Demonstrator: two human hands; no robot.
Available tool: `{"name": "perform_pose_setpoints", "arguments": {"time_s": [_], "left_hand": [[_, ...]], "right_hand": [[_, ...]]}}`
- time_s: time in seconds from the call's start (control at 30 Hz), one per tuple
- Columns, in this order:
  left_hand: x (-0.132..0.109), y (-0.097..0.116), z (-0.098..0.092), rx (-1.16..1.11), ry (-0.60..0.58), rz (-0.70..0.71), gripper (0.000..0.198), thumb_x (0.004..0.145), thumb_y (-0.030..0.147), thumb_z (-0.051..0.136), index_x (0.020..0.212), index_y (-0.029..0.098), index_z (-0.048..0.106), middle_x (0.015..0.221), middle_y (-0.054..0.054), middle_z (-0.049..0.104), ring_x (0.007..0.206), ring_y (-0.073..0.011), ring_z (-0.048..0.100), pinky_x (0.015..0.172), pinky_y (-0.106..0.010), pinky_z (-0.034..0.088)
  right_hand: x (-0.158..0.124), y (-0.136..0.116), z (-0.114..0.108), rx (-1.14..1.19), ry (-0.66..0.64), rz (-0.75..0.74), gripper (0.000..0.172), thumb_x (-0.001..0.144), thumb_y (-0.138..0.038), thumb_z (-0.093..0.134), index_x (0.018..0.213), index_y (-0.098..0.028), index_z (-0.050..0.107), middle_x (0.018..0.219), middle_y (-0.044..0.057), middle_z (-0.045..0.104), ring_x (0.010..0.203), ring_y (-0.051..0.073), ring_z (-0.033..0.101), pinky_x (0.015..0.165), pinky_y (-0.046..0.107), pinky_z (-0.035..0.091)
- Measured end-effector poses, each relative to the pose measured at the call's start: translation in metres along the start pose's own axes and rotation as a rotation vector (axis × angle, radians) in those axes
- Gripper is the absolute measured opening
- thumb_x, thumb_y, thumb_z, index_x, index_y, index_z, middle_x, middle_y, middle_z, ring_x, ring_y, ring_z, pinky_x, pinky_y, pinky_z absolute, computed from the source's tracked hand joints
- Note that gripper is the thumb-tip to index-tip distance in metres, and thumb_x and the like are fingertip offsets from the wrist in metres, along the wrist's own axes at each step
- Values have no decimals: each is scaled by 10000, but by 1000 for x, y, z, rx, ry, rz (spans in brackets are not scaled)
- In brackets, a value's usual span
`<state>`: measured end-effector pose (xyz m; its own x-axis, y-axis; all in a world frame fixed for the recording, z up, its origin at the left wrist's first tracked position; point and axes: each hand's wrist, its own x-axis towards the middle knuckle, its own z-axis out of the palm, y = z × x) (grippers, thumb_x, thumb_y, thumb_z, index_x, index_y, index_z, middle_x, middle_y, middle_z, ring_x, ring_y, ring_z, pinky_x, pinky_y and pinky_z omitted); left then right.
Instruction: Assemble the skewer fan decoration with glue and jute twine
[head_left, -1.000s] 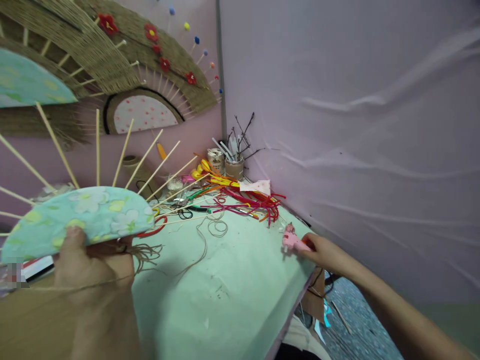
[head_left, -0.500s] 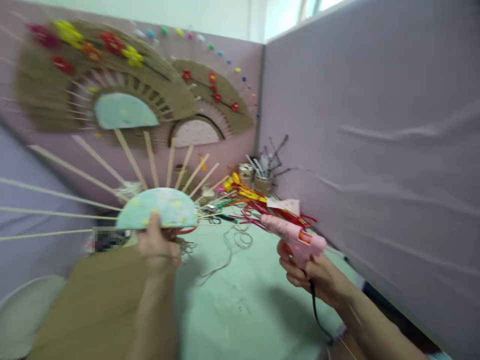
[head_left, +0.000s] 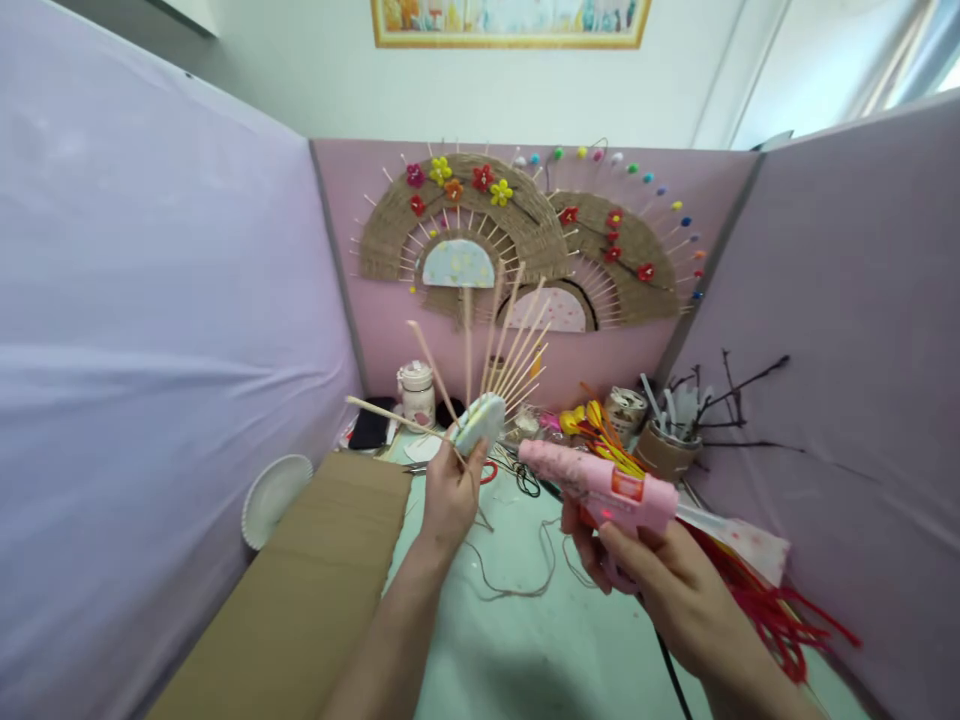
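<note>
My left hand (head_left: 448,493) is closed round the base of a half-made fan (head_left: 480,420), a pale floral half disc with several wooden skewers fanning upward, held edge-on above the table. My right hand (head_left: 645,570) grips a pink glue gun (head_left: 600,484) by its handle, with a finger at the trigger. The nozzle points left toward the fan and stays a short gap away from it. A black cord (head_left: 671,672) hangs down from the gun.
A green table (head_left: 525,640) carries loose twine (head_left: 517,585), a brown cardboard sheet (head_left: 315,590), a white paper plate (head_left: 274,495), red and yellow pipe cleaners (head_left: 772,600), jars and a cup of twigs (head_left: 664,445). Two finished woven fans (head_left: 525,235) hang on the pink back panel.
My right hand picked the glue gun off the table's right edge and raised it toward the fan. My left hand turned the fan edge-on. The view swung left and up.
</note>
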<state>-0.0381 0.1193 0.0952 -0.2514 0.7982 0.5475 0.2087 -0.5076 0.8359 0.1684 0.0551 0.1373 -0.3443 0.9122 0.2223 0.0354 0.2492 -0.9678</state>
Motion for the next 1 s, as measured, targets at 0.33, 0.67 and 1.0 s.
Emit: {"name": "perform_pose_setpoints", "arguments": {"time_s": [0.33,0.67,1.0], "left_hand": [[2,7,-10,206,-172,80,303,914,219,533,1194,189,644,1208,-86,699,1110,-218,636,955,-325,480],[-1,2,-5,304,-221,84,306,924,231,525,1209,188,627,1211,-88,694,1107,-218,632,974,-336,460],[1,6,-5,272,-213,52,292,924,240,516,1184,194,639,1183,-86,706,1095,-223,639,963,-339,470]], "right_hand": [[5,16,-16,-293,64,-196,375,934,-505,502,938,-183,695,764,57,678,640,168,598,525,232,485],[11,5,-17,-368,134,-318,369,938,-480,494,800,-187,670,668,36,667,555,152,598,494,220,493],[11,12,-14,-364,110,-219,426,935,-514,480,799,-172,694,636,41,661,489,141,535,428,226,430]]}}
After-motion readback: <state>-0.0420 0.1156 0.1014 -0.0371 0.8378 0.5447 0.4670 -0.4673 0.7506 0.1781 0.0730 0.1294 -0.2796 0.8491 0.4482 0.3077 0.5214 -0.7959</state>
